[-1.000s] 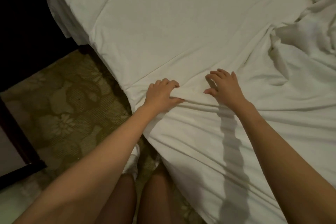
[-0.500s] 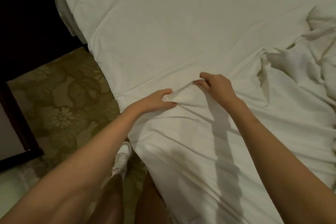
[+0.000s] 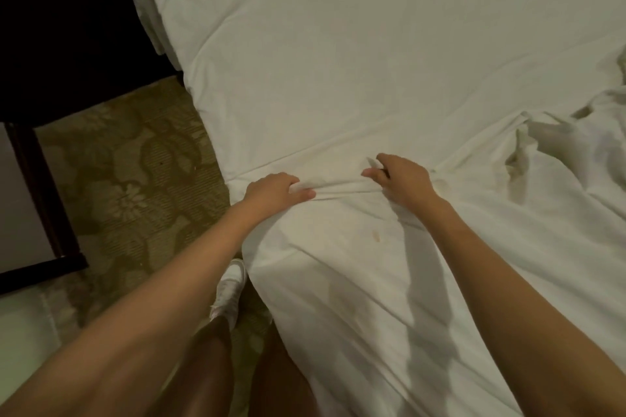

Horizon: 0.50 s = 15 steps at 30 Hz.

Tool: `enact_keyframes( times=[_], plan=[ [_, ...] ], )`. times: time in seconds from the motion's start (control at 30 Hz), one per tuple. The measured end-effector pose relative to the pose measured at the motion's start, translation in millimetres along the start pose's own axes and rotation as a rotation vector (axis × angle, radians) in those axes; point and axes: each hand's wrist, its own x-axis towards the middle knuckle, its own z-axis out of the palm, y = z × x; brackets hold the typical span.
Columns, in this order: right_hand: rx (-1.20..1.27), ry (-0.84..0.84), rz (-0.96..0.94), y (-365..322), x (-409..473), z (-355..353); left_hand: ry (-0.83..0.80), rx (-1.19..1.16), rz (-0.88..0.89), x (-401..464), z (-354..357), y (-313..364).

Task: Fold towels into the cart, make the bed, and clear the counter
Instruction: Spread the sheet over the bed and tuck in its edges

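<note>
Gripping a bunched ridge of the white sheet (image 3: 355, 281), your left hand (image 3: 276, 189) and right hand (image 3: 399, 181) are both clenching the fabric stretched between them at the bed's (image 3: 338, 61) near edge. Beyond your knuckles the sheet is lying smooth, rumpling into folds far right.

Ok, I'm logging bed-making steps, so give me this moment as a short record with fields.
stage: making the bed
left hand: grips a fold of the white sheet
right hand: grips the same fold, a little apart
fold: raised ridge between both hands, near the bed's edge
bedding at right: bunched bedding
floor: patterned carpet, white shoe
</note>
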Motion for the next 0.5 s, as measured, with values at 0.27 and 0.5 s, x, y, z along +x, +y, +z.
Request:
enact_keyframes(
  times=[0.27,0.5],
  plan=[
    [0.135,0.277,-0.072,-42.4,40.7,-31.2,0.279,-0.232,0.048,5.4,-44.4,-14.6],
    [-0.011,0.153,-0.058,-68.7,74.9,-10.7,0.325,0.015,-0.127,15.1,-87.0,-45.3]
  ],
)
